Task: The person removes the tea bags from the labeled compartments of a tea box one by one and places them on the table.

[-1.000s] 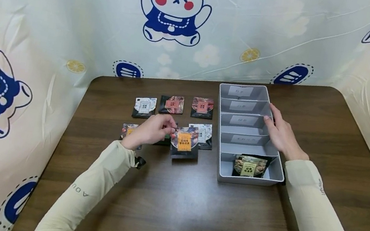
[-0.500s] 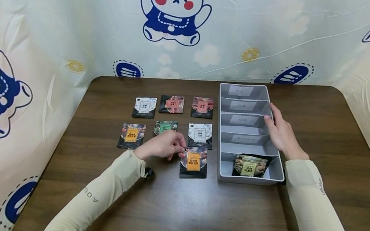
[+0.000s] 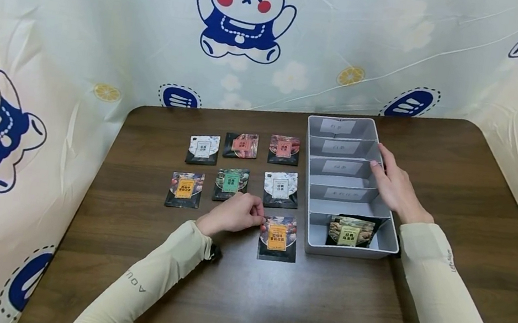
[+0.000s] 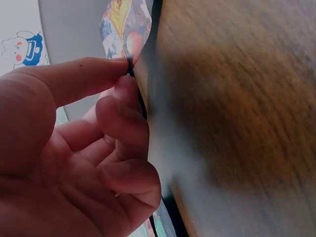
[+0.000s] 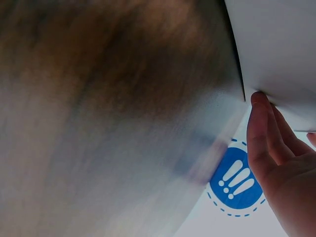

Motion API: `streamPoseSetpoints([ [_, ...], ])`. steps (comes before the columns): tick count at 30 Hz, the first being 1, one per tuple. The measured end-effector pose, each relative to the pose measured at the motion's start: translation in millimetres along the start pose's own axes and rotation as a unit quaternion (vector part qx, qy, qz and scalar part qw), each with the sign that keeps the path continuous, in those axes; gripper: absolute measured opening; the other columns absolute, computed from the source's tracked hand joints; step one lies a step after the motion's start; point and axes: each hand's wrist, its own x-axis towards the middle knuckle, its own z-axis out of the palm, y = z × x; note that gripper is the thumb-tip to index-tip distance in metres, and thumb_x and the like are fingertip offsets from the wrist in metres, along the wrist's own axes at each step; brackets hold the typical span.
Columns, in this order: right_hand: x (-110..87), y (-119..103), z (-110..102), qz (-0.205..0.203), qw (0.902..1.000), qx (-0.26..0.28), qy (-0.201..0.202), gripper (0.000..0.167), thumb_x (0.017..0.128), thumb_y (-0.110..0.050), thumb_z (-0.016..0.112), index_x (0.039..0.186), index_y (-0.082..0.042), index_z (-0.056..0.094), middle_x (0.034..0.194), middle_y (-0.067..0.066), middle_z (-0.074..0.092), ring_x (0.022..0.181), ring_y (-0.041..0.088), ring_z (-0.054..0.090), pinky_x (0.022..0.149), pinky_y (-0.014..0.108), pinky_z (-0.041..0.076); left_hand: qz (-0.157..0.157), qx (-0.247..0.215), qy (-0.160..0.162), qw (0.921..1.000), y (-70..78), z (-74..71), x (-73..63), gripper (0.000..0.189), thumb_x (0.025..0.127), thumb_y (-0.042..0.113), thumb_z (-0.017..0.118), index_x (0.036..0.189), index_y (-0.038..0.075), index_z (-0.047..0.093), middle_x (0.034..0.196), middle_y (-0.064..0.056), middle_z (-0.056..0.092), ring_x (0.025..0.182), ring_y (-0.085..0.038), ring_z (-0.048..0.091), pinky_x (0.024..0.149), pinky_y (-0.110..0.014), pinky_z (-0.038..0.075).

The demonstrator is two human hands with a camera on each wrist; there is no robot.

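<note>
Thumb and fingertip of my left hand pinch the upper left corner of a black tea sachet with an orange label. It lies close over the table, left of the grey divided box. Up close, the left wrist view shows the pinched sachet edge, with the other fingers curled below. My right hand holds the box's right wall, thumb over the rim and fingers along the outside. From the right wrist, my fingers appear against the outer wall. The front compartment holds tea sachets with a yellow-green label.
Several tea sachets lie in two rows left of the box: white, red, another red, orange, green and another white. Paper labels mark the box's dividers. A patterned curtain surrounds the brown table.
My left hand has moved right and toward the front with the orange-labelled tea sachet, lowering it near the table. The green sachet is uncovered. My right hand stays on the box.
</note>
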Motion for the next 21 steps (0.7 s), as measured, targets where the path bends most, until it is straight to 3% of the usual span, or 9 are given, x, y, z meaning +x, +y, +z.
streamPoseSetpoints([
  [15,-0.3,-0.9,-0.8,0.0,1.0,0.001,0.0,0.064,0.102,-0.05,0.023,0.157,-0.024,0.002,0.16,0.018,0.016,0.141,0.047,0.024,0.111,0.064,0.021,-0.022,0.026,0.022,0.9992,1.8,-0.9,1.7,0.007,0.089,0.016,0.068,0.083,0.014,0.064,0.069,0.002,0.061,0.058,-0.011,0.052,0.056,-0.025,0.042],
  [21,-0.4,-1.5,-0.6,0.003,1.0,0.002,-0.003,0.063,0.103,-0.049,0.023,0.157,-0.025,0.002,0.16,0.018,0.016,0.142,0.047,0.024,0.111,0.064,0.021,-0.006,0.037,0.049,0.9981,5.9,-5.4,1.1,0.007,0.089,0.018,0.066,0.084,0.013,0.065,0.069,0.002,0.061,0.056,-0.011,0.052,0.055,-0.024,0.042],
])
